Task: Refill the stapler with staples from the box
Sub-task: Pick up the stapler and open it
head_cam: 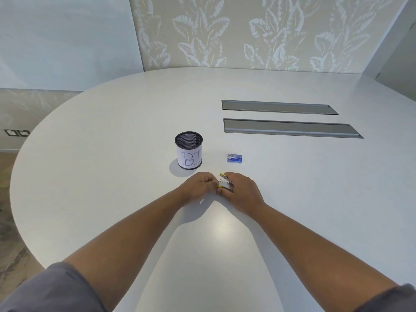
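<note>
**Stapler in both hands, box waiting beyond**

We take the mesh cup (188,150) with its paper label as our landmark. The stapler (225,182) sits just in front of the cup and a little to its right, low over the white table (112,154), held between our two hands. Our right hand (242,190) is curled around its rear and underside, fingers closed on the body. Our left hand (199,184) is closed in a pinch at the stapler's near end; whether it grips the stapler itself or a strip of staples we cannot tell, since the fingers hide the contact.

The stapler looks opened (a yellow part stands up above the metal channel), so we judge that we are at the loading step. To do it well, we should keep the right hand steady as a cradle, hold the channel level, and let the left hand work in line with the channel rather than across it.

The stapler's long axis runs roughly left to right, tilted a little; its visible end points left, toward our left hand and the space before the cup.

The staple box (234,158) lies flat to the right of the cup, near but apart from both hands.
</note>
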`<move>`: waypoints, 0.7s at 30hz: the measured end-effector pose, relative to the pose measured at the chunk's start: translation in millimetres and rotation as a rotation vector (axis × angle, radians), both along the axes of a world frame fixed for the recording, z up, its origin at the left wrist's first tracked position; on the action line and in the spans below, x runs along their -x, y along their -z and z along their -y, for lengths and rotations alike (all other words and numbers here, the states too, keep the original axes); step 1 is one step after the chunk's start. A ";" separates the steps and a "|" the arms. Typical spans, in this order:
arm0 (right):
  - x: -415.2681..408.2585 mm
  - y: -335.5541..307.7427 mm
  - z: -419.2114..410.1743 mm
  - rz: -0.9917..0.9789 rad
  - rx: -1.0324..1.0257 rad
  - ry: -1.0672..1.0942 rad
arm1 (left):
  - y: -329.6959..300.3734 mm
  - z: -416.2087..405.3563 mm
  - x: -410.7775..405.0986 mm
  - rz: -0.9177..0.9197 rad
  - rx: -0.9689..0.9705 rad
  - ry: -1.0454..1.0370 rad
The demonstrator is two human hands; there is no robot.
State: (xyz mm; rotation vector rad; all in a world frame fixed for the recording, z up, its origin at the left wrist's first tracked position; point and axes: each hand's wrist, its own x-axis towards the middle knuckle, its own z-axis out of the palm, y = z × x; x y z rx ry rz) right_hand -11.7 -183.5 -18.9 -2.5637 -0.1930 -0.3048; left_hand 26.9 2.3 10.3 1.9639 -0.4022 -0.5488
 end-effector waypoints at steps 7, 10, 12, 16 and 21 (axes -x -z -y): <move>1.6 -1.1 -0.1 0.011 0.009 -0.010 | 0.8 0.3 -0.9 -0.019 0.029 -0.018; 2.1 2.0 -1.0 0.005 0.087 -0.028 | 1.2 0.4 -2.5 0.012 0.011 -0.009; 2.1 3.0 -1.9 0.010 0.114 -0.035 | 1.9 0.5 -3.6 0.027 0.008 -0.004; 1.9 2.9 -0.7 0.029 0.068 -0.024 | 4.5 -0.1 -5.2 0.034 0.012 0.002; 2.3 1.7 -2.3 0.013 0.109 -0.040 | 4.8 -0.1 -6.2 0.029 0.017 0.013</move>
